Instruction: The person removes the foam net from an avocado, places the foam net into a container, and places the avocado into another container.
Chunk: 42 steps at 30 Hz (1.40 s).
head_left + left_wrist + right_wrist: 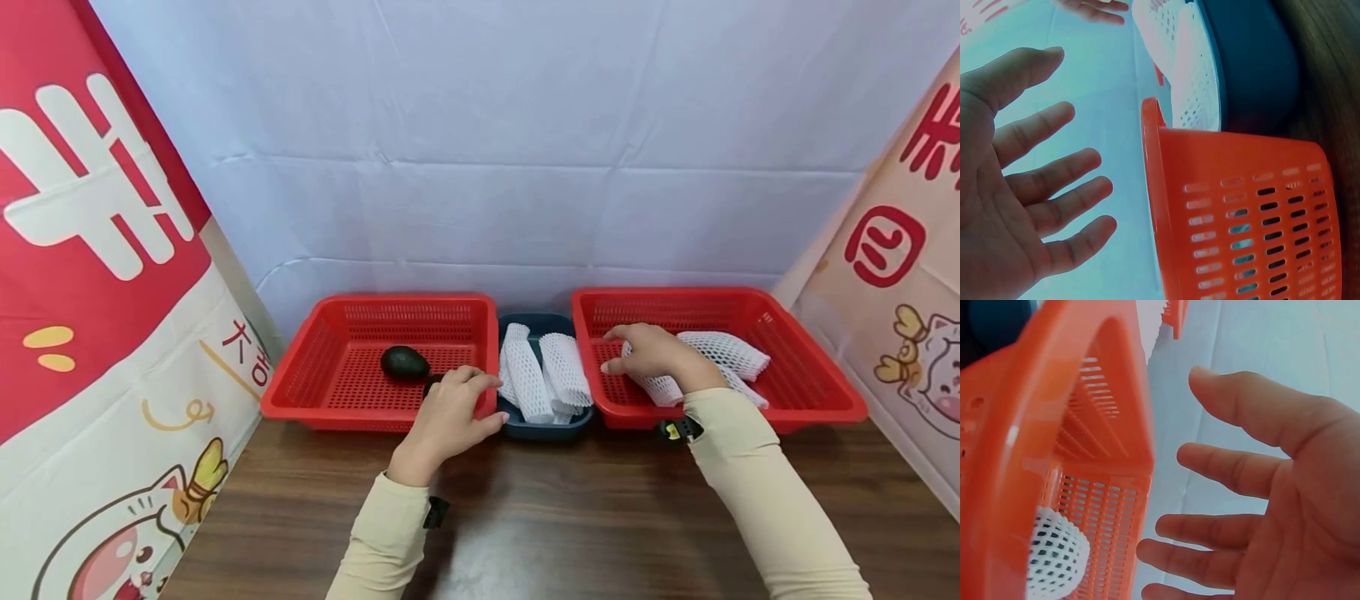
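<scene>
My left hand (pixel 455 417) hovers over the front right corner of the left red basket (pixel 300 392), its fingers spread and holding nothing in the left wrist view. A dark avocado (pixel 405 363) lies in that basket; a second dark item beside it is mostly hidden by the hand. Over the left part of the right red basket (pixel 825 392) is my right hand (pixel 651 354), fingers apart and nothing in them. Below and beside it lie white foam net sleeves (pixel 723 354); one sleeve (pixel 1057 556) looks filled with something dark in the right wrist view.
Between the baskets stands a dark blue basin (pixel 551 431) with several white foam net sleeves (pixel 528 375). All three containers are on a brown wooden table (pixel 570 517). A pale cloth (pixel 487 167) hangs behind, and printed cloths flank both sides.
</scene>
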{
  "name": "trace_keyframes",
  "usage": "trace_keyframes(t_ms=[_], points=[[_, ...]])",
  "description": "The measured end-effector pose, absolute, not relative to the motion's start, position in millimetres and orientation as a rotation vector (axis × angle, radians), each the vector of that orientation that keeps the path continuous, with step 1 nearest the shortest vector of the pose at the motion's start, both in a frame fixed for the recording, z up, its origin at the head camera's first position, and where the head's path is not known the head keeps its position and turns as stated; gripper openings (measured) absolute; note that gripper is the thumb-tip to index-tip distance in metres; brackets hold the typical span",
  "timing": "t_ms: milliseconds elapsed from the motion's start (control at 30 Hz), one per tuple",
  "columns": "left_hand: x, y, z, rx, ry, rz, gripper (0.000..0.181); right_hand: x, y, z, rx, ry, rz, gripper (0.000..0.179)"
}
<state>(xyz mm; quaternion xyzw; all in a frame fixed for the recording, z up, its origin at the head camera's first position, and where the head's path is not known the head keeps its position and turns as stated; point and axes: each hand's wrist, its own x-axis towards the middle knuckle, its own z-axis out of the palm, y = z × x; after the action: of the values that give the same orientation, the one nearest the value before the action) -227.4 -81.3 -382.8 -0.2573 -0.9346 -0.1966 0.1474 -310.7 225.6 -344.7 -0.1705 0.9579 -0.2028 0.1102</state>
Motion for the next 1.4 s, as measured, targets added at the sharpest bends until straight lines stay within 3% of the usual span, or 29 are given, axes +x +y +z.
trace_keyframes(t_ms=[467, 1400], points=[[-226.7, -66.9, -382.5, -0.813, -2.68, -0.512, 0.041, -323.4, 235.3, -338.9, -0.455, 2.796, -0.571, 0.065], [-218.3, -40.2, -398.8, -0.932, -2.674, -0.465, 0.038, -343.3, 264.0, -381.4, -0.418, 2.688, -0.636, 0.06]])
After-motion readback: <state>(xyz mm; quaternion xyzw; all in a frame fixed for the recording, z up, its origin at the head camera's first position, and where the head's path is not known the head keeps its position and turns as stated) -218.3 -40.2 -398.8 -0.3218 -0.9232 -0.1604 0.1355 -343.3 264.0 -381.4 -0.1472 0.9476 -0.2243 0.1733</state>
